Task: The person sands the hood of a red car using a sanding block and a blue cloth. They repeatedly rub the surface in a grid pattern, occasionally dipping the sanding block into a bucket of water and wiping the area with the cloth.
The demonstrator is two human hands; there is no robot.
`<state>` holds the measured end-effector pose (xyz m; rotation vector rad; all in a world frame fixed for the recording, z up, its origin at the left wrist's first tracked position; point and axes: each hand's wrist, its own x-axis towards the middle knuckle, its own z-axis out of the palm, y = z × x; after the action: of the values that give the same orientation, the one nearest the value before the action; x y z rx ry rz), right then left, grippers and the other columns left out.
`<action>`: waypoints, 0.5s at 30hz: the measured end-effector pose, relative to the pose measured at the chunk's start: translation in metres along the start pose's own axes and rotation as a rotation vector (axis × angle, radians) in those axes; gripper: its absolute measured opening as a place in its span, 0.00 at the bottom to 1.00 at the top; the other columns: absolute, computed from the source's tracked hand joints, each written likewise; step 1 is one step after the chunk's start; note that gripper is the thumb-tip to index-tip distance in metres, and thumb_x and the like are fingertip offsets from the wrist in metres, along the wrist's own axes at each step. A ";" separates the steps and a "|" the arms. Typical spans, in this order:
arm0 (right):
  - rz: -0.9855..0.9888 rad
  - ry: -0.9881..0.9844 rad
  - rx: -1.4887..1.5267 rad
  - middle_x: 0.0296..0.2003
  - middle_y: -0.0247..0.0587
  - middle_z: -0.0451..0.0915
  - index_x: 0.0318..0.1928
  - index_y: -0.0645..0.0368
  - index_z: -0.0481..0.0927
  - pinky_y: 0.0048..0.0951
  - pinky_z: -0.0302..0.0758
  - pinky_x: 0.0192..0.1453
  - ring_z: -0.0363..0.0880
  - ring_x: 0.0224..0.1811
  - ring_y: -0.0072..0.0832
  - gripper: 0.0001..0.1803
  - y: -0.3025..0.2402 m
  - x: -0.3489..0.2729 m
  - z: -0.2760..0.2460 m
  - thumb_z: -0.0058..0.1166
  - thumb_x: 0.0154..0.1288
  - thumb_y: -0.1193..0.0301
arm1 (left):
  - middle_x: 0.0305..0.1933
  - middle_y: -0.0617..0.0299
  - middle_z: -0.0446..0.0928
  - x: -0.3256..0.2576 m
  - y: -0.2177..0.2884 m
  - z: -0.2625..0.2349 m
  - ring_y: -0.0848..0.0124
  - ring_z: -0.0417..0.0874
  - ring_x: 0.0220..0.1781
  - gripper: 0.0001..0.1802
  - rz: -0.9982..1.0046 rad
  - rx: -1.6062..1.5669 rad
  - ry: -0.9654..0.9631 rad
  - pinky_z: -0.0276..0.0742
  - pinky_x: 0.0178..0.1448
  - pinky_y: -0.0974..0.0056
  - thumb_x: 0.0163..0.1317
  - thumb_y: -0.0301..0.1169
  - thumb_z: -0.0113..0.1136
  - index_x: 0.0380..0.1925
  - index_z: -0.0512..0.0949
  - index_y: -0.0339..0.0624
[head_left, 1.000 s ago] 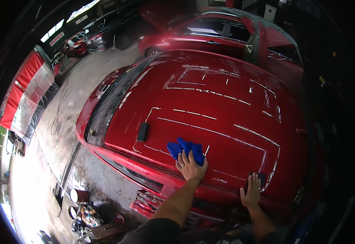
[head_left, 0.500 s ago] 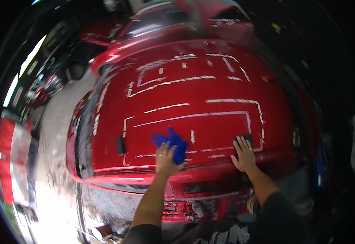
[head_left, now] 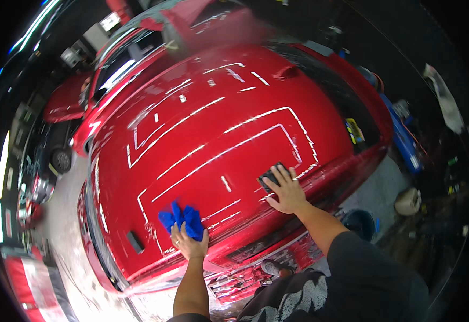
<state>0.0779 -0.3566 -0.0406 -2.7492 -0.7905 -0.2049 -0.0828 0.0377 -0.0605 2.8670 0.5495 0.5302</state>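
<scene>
Touching blue cloth [head_left: 190, 219], left hand [head_left: 191, 245] near roof edge [head_left: 234, 228], room beyond

i watch from a distance through the head camera, the left one of a worn pair, looking from above the near long side of the red roof [head_left: 213, 177]. it faces down and outward across the roof, near enough for the roof to fill the middle of my view, lying aslant, its near edge climbing from lower left toward the right. the wearer's dark shirt [head_left: 352, 279] shows on the near side of the roof, below the lens; a second red car [head_left: 132, 83] stands past the far side. my wide fisheye bows the roof's edges and takes in floor [head_left: 65, 225] beyond its left end.
</scene>
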 end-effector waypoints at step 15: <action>-0.009 -0.029 0.076 0.84 0.59 0.59 0.80 0.48 0.71 0.59 0.44 0.91 0.49 0.89 0.53 0.41 0.012 -0.005 0.004 0.56 0.75 0.43 | 0.81 0.36 0.61 -0.007 -0.004 0.015 0.37 0.61 0.83 0.53 -0.047 0.092 0.005 0.57 0.83 0.30 0.52 0.45 0.81 0.76 0.66 0.43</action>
<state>0.0805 -0.3672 -0.0478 -2.6834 -0.8019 -0.1339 -0.0847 0.0375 -0.0777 2.9313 0.6561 0.5181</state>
